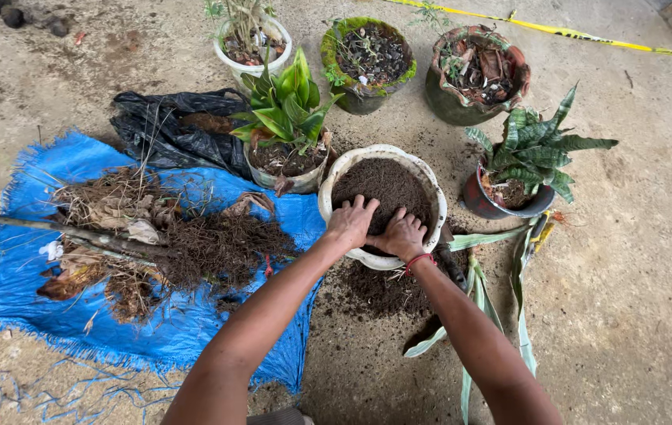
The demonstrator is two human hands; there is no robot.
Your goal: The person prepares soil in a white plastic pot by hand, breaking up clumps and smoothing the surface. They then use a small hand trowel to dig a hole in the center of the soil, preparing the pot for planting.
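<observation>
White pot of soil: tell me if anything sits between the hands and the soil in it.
Nothing visible does. The left hand and right hand rest directly on the dark soil inside the white pot, at its near edge. The leafy potted plant stands behind the pot, clear of both hands.

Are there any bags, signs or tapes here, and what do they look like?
Black plastic bag: crumpled on the ground, left of the leafy green pot plant.
Yellow tape: thin strip stretched across the top right, behind the pots.
Blue woven sheet: frayed, spread on the left under roots and dry leaves.
No signs, labels or screens.
</observation>
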